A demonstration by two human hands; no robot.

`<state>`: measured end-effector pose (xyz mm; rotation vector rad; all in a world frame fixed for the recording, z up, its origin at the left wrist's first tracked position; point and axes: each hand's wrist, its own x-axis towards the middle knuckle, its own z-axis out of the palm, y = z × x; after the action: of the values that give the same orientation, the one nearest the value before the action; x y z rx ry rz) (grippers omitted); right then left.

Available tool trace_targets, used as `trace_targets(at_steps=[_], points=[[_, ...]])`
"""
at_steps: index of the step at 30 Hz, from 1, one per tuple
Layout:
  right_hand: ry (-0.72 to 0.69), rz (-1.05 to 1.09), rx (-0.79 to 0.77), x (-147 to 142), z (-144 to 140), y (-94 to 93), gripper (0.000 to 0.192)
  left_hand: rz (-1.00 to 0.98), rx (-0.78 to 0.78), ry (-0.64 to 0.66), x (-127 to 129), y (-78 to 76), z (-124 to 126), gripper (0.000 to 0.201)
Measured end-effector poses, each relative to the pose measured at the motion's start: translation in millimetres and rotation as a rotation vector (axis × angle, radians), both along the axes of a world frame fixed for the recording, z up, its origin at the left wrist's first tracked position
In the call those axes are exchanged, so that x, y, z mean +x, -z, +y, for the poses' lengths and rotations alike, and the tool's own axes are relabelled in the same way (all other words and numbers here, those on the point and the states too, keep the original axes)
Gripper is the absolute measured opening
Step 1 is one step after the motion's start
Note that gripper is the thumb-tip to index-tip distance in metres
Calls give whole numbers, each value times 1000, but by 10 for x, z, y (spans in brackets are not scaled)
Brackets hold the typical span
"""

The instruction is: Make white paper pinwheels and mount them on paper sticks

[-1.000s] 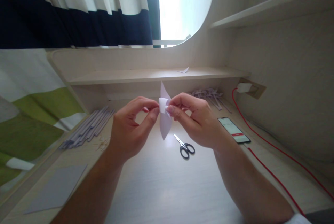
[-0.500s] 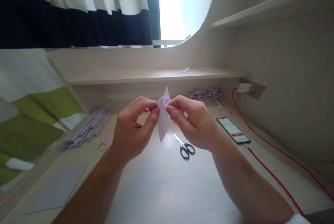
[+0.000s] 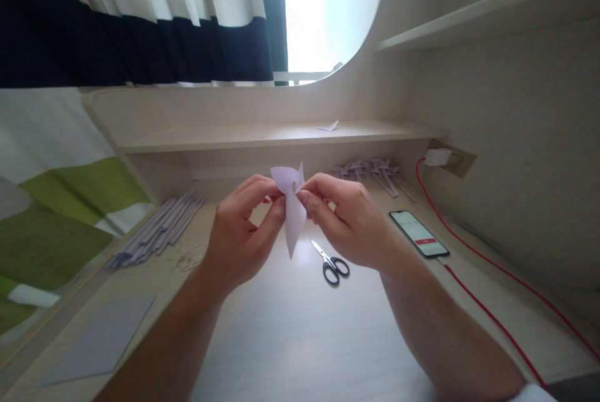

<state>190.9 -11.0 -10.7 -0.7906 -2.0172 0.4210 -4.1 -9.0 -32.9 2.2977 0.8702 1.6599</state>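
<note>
since the earlier frame a flap of the folded lilac paper (image 3: 293,211) was bent leftward, the paper being pinched above the desk (image 3: 300,327) between left hand (image 3: 239,236) and right hand (image 3: 349,221), near the scissors (image 3: 332,261).

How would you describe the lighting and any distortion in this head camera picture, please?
Head view: the window is blown out to white, backlighting the folded paper pinched between the left hand and right hand; a pale glare patch lies on the desk near the scissors; the wide lens bends the shelf edges and stretches the forearms; focus is soft throughout.
</note>
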Motion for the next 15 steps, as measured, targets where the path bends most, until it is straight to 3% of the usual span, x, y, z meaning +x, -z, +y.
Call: trace_targets(at_steps=[15], points=[[18, 26, -19, -17, 48, 53, 24, 56, 30, -38, -16, 12, 35, 8]])
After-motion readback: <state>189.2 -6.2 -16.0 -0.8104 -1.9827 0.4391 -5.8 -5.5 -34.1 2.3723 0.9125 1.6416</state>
